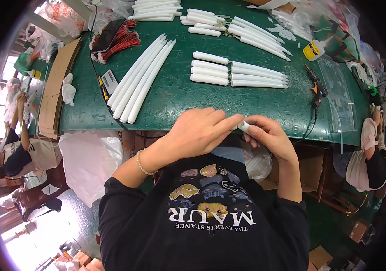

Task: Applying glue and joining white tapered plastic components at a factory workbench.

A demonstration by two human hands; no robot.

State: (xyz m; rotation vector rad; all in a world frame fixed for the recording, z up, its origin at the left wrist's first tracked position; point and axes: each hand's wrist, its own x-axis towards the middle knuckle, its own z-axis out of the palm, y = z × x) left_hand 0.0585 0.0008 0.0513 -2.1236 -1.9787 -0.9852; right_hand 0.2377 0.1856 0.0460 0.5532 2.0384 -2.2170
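The glossy green table [179,103] carries smooth, white full-length tapers [151,82] that look joined; farther right, pointed tops [257,84] and short cylindrical tubes [209,71] lie paired, seemingly unjoined. By the near edge, the right hand [272,135] pinches a small white piece [244,127]; the left hand [202,132] meets its end, grip unclear.

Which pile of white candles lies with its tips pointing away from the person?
The long, slanting pile on the left, just below the red wires; the other piles lie more sideways.
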